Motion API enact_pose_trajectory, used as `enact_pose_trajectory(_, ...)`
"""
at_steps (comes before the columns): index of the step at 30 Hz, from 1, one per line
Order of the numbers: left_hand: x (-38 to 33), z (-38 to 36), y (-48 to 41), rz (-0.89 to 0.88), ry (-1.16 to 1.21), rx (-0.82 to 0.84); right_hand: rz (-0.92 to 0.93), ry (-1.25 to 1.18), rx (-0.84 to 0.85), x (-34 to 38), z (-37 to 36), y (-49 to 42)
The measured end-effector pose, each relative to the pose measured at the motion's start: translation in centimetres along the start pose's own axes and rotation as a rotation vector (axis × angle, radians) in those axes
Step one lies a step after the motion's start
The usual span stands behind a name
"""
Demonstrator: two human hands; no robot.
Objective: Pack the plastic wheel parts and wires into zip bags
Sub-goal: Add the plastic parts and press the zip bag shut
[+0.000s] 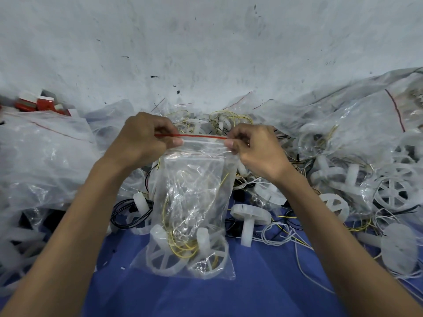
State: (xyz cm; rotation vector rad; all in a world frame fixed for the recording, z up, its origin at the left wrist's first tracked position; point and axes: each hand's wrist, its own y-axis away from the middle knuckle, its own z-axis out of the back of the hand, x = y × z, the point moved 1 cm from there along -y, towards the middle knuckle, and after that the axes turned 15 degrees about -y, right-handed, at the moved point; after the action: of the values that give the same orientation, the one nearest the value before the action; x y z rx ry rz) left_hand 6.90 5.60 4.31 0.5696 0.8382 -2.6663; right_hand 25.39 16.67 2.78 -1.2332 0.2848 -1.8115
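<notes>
On my feed both hands are up at the top of one zip bag [190, 191]. It stands upright in the middle of the blue tabletop [263, 284], with its bottom resting on the surface towards the near edge. The left hand [142, 138] pinches the left end of the red zip strip [192, 135] between thumb and curled fingers. The right hand [254, 147] pinches the right end the same way, so the strip runs taut and level between them. I cannot tell whether the seal is pressed closed along its length.

Inside the bag I count two white wheel parts [160, 250] side by side at the bottom, each with spokes and a short stem. A coil of yellow wire [180, 245] is tangled between and over them, and crumpled clear film fills the upper half.

Just right of the bag a loose wheel part [249, 216] lies on the tabletop with its stem pointing at the near edge. Thin white wires [281, 232] trail beside it. Further towards the right edge I see a heap of wheel parts [393, 193] mixed with more wire. Left of the bag, black wires [128, 213] loop around another white part. Large plastic bags [41, 156] cover the left side of the tabletop, and red boxes [43, 105] sit at the far left corner. A scuffed white wall [206, 42] rises behind the far edge
</notes>
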Motion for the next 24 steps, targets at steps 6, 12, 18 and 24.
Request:
enact_pose_trajectory(6, -0.9, -0.5, 0.2, -0.028, -0.045, -0.048, -0.005, -0.020, -0.026, 0.0, -0.3, -0.1)
enact_pose_trajectory(12, -1.6, -0.6, 0.4, -0.081, 0.052, 0.049, -0.014, -0.198, 0.082, 0.2, -0.6, 0.3)
enact_pose_trajectory(18, -2.2, -1.1, 0.6, -0.127, 0.043, 0.057, 0.076, -0.014, 0.038, 0.4, -1.2, 0.4)
enact_pose_trajectory(24, -3.0, -1.9, 0.6, -0.109, -0.116, -0.084, 0.089, 0.007, -0.039, 0.5, -1.9, 0.4)
